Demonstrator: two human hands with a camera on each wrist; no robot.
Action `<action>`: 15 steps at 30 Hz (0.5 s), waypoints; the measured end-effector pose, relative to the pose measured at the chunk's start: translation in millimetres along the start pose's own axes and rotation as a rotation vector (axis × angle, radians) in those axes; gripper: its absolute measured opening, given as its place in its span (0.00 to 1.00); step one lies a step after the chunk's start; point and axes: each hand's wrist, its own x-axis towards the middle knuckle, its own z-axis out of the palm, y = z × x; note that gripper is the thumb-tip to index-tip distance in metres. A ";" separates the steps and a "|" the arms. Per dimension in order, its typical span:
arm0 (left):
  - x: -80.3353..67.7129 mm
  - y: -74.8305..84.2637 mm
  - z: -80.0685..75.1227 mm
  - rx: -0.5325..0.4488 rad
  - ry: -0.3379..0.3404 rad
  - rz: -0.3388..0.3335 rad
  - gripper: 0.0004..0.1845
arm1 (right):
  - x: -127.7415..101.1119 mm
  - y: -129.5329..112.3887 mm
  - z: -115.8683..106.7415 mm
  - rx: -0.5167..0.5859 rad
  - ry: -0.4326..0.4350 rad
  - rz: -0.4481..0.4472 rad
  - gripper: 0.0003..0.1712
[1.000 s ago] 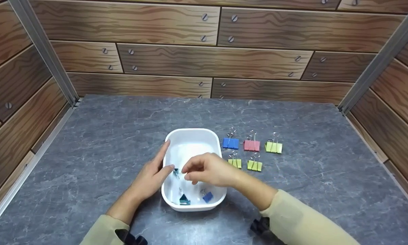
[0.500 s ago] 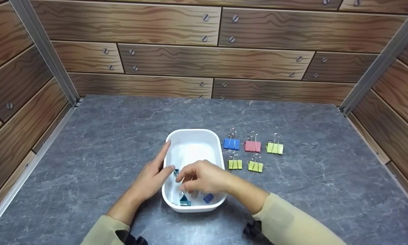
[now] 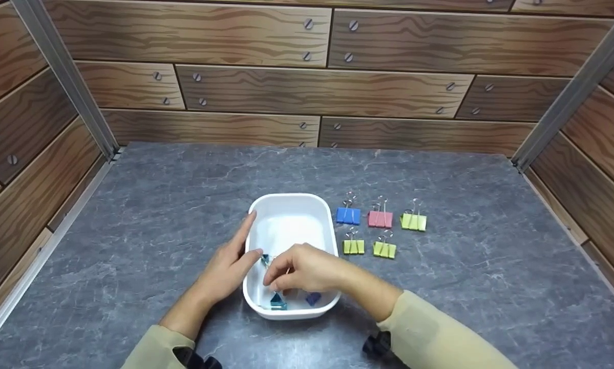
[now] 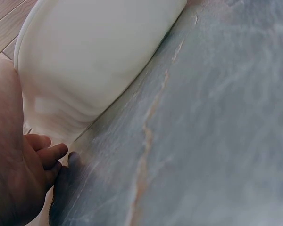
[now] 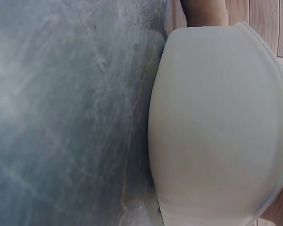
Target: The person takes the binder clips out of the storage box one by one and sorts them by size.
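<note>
In the head view a white plastic tub (image 3: 292,201) stands on the table. My left hand (image 3: 226,269) holds its left side, thumb over the rim and index finger along it. In the left wrist view other fingers (image 4: 52,155) curl beside the outer wall. My right hand (image 3: 307,269) reaches into the tub with bent fingers, the tips just above a teal binder clip (image 3: 278,303). Whether they pinch anything is hidden. Another teal binder clip (image 3: 265,259) lies by the left wall. A small dark-blue binder clip (image 3: 313,299) lies under the right hand's near side.
Right of the tub, binder clips form two rows: blue (image 3: 348,216), pink (image 3: 380,219) and yellow-green (image 3: 414,222) behind, two smaller yellow-green ones in front, one being the nearer-right clip (image 3: 384,250). Wood-patterned panels (image 3: 307,92) enclose the grey marbled table (image 3: 184,189).
My right hand has lowered into the tub and moved toward its near left part, fingertips coming close to the near teal binder clip. The left hand and tub have stayed in place.
</note>
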 end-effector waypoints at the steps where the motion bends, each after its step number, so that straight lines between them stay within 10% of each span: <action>1: -0.1 -0.1 -0.1 0.002 0.002 0.000 0.41 | 0.4 0.0 0.0 -0.007 -0.005 0.000 0.05; 15: -0.1 0.1 -0.3 0.003 0.007 0.011 0.41 | 0.6 0.3 -0.5 -0.073 -0.052 0.022 0.10</action>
